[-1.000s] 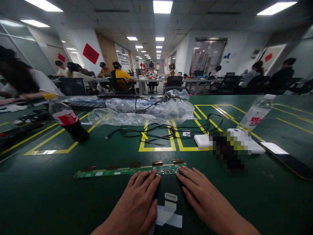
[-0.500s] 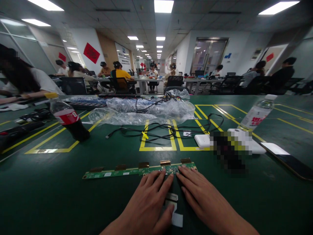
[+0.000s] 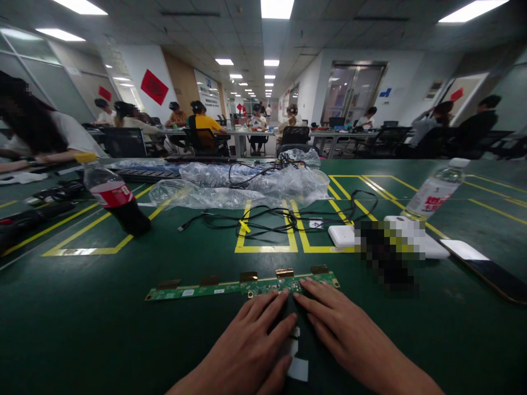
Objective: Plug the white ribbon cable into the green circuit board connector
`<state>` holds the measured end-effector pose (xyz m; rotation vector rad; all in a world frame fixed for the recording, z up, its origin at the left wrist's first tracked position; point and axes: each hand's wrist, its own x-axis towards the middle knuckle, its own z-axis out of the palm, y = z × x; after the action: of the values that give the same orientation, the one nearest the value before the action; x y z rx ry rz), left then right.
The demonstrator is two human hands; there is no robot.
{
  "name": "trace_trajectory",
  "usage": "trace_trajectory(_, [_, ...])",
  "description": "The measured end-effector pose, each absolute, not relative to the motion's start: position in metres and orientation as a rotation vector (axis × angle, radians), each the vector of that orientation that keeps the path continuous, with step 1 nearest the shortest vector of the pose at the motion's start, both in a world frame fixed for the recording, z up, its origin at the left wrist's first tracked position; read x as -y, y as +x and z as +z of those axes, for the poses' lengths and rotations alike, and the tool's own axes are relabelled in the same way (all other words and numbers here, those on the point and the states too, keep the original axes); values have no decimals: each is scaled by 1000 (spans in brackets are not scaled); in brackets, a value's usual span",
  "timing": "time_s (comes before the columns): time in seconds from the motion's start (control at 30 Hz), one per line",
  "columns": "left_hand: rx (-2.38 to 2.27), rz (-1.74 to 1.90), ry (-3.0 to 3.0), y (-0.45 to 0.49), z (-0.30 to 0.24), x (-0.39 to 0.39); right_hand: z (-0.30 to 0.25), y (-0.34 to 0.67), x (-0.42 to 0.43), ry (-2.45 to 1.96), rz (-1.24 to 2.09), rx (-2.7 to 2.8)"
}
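Note:
A long, narrow green circuit board (image 3: 230, 289) lies flat on the green table, with several brown film tabs along its far edge. My left hand (image 3: 251, 334) is palm down, fingers stretched out, its fingertips at the board's near edge. Beside it my right hand (image 3: 341, 318) also lies flat and open, fingertips resting on the board's right part. Neither hand is closed round anything. Between the hands, pale tape-like pieces (image 3: 299, 368) lie on the table, partly hidden by my left hand.
Black cables (image 3: 263, 222) lie beyond the board, with crumpled clear plastic wrap (image 3: 263, 184) behind them. A cola bottle (image 3: 119, 200) stands left. A second bottle (image 3: 436, 189), a white case (image 3: 341, 236) and a phone (image 3: 486, 269) are at right. A person (image 3: 66, 131) sits far left.
The circuit board has shifted slightly to the right. My left fingertips have drawn back from its surface to the near edge; my right hand has barely moved.

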<state>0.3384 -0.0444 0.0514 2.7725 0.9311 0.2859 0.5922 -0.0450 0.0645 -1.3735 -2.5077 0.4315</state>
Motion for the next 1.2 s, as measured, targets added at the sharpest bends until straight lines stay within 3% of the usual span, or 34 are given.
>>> trace_trajectory(1.2, [-1157, 504, 2897, 338, 53, 43, 68, 602, 43, -1475, 517, 2526])
